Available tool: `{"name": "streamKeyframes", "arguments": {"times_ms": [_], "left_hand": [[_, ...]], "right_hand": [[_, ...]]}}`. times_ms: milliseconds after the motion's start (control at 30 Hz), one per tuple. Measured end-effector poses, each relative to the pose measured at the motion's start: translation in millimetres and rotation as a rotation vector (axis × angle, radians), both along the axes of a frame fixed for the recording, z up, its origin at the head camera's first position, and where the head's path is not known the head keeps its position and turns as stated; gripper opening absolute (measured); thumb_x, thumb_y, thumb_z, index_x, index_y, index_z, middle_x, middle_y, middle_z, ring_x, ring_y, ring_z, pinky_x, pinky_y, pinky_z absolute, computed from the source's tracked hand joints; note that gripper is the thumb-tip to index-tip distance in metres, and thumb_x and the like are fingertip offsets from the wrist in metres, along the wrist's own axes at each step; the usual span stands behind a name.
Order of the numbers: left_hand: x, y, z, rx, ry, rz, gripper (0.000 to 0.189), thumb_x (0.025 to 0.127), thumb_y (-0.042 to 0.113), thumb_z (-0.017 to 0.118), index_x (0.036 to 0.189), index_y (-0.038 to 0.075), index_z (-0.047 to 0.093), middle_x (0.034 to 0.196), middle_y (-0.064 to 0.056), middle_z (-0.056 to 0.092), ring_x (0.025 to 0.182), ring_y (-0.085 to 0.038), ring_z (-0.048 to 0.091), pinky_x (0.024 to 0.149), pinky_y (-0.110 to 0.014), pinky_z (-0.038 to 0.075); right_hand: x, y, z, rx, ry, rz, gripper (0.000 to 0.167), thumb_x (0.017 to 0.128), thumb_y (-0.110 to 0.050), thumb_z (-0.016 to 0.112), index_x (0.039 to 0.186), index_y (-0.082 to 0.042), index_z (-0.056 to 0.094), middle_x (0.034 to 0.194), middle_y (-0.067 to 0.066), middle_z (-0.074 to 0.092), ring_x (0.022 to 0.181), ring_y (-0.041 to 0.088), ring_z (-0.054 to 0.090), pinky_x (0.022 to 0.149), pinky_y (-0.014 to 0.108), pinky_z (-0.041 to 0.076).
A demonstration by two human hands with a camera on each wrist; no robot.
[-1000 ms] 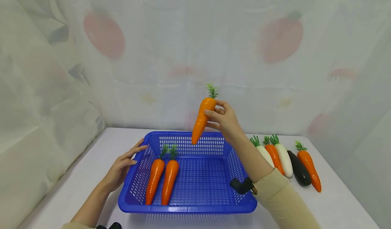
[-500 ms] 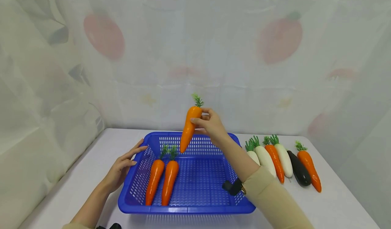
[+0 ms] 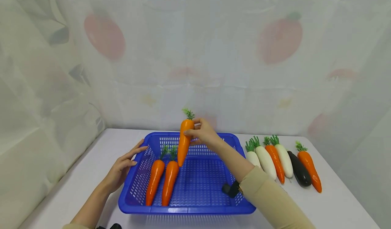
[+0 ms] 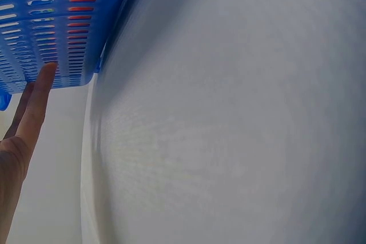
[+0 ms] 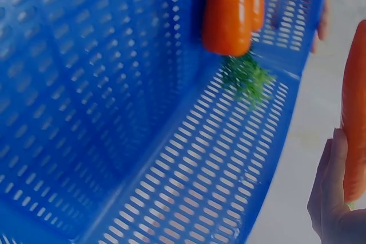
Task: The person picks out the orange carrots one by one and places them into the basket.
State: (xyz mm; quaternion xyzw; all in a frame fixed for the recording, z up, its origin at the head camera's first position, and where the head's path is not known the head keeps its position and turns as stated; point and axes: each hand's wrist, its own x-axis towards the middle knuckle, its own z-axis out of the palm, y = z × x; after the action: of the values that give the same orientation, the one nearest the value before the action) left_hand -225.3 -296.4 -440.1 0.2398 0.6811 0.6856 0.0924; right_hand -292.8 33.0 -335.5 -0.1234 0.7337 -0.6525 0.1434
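Glossy orange green-topped carrot, probably light, stiff and slippery, hangs over the blue perforated plastic basket; the right hand pinches its thick upper body, the surest hold; the left hand, fingers straight, touches the basket.

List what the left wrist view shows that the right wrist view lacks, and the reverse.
Left wrist only: the outside of the blue basket, a fingertip over its slotted side. Right wrist only: an open look into the basket, and the right hand gripping a carrot. Shared: the basket, part of the left hand (blurred in the right wrist view), and orange inside the basket: two carrots in the right, patches through the side in the left.
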Motion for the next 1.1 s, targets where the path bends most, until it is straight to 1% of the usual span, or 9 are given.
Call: {"name": "streamKeyframes", "arguments": {"times_ms": [133, 233, 300, 467, 600, 767, 900, 1000, 1100], "left_hand": [[0.0, -0.2, -0.1, 0.000, -0.005, 0.004, 0.053, 0.100, 0.007, 0.026, 0.153, 0.000, 0.026, 0.169, 0.012, 0.001, 0.133, 0.003, 0.050, 0.094, -0.029, 0.057], [0.0, -0.1, -0.1, 0.002, -0.005, 0.003, 0.053, 0.101, 0.008, 0.025, 0.153, 0.000, 0.025, 0.169, 0.011, 0.000, 0.134, 0.003, 0.050, 0.094, -0.029, 0.057], [0.1, -0.1, 0.0, 0.003, -0.004, 0.002, 0.053, 0.101, 0.008, 0.025, 0.153, 0.000, 0.025, 0.169, 0.011, 0.000, 0.134, 0.003, 0.050, 0.094, -0.029, 0.057], [0.4, 0.5, 0.0, -0.007, -0.006, 0.012, 0.053, 0.101, 0.008, 0.025, 0.153, 0.001, 0.026, 0.170, 0.010, -0.001, 0.133, 0.003, 0.051, 0.094, -0.030, 0.057], [0.1, 0.7, 0.0, -0.009, -0.015, 0.013, 0.053, 0.101, 0.008, 0.026, 0.154, 0.001, 0.026, 0.170, 0.010, -0.002, 0.132, 0.002, 0.052, 0.093, -0.031, 0.058], [-0.2, 0.3, 0.1, -0.004, -0.022, 0.010, 0.053, 0.101, 0.008, 0.026, 0.154, 0.002, 0.027, 0.170, 0.010, -0.001, 0.131, 0.001, 0.053, 0.092, -0.031, 0.058], [-0.5, 0.6, 0.2, -0.012, -0.018, 0.015, 0.053, 0.101, 0.008, 0.026, 0.154, 0.002, 0.027, 0.170, 0.009, -0.001, 0.132, 0.002, 0.052, 0.092, -0.031, 0.058], [-0.5, 0.8, 0.1, -0.016, -0.014, 0.016, 0.053, 0.101, 0.008, 0.026, 0.154, 0.002, 0.027, 0.170, 0.009, -0.001, 0.132, 0.002, 0.052, 0.093, -0.030, 0.058], [0.2, 1.1, 0.3, -0.012, -0.014, 0.012, 0.053, 0.101, 0.008, 0.026, 0.154, 0.002, 0.027, 0.170, 0.009, -0.002, 0.132, 0.002, 0.052, 0.093, -0.030, 0.058]], "right_hand": [[1.4, -3.7, -8.8, 0.112, 0.006, 0.087, 0.065, 0.086, -0.010, 0.071, 0.140, -0.001, 0.036, 0.132, 0.029, 0.052, 0.094, 0.032, 0.071, 0.077, 0.045, 0.062], [2.6, -6.2, -12.8, 0.163, 0.002, 0.132, 0.066, 0.084, -0.009, 0.072, 0.139, 0.001, 0.037, 0.127, 0.029, 0.054, 0.088, 0.029, 0.071, 0.074, 0.044, 0.063], [2.3, -7.6, -15.3, 0.181, -0.013, 0.146, 0.067, 0.084, -0.009, 0.073, 0.139, 0.002, 0.036, 0.125, 0.029, 0.056, 0.086, 0.029, 0.071, 0.077, 0.047, 0.062], [2.0, -8.4, -22.6, 0.235, -0.051, 0.172, 0.074, 0.081, -0.009, 0.074, 0.141, 0.004, 0.033, 0.125, 0.028, 0.057, 0.089, 0.030, 0.069, 0.083, 0.053, 0.059], [5.3, -8.8, -25.9, 0.273, -0.079, 0.198, 0.074, 0.080, -0.007, 0.074, 0.141, 0.005, 0.033, 0.122, 0.026, 0.059, 0.084, 0.028, 0.069, 0.083, 0.053, 0.059], [7.1, -9.7, -30.4, 0.322, -0.087, 0.223, 0.070, 0.080, -0.006, 0.073, 0.139, 0.006, 0.037, 0.115, 0.025, 0.063, 0.075, 0.025, 0.069, 0.082, 0.051, 0.060], [7.2, -10.5, -34.2, 0.336, -0.092, 0.228, 0.062, 0.078, -0.004, 0.073, 0.131, 0.006, 0.042, 0.107, 0.022, 0.065, 0.069, 0.023, 0.067, 0.081, 0.051, 0.060], [7.1, -11.2, -37.1, 0.334, -0.101, 0.233, 0.055, 0.077, -0.003, 0.073, 0.124, 0.007, 0.046, 0.102, 0.019, 0.066, 0.065, 0.022, 0.065, 0.078, 0.048, 0.061], [7.0, -11.6, -38.5, 0.340, -0.113, 0.233, 0.051, 0.077, -0.002, 0.073, 0.120, 0.007, 0.049, 0.100, 0.019, 0.066, 0.063, 0.022, 0.064, 0.073, 0.044, 0.062]]}}
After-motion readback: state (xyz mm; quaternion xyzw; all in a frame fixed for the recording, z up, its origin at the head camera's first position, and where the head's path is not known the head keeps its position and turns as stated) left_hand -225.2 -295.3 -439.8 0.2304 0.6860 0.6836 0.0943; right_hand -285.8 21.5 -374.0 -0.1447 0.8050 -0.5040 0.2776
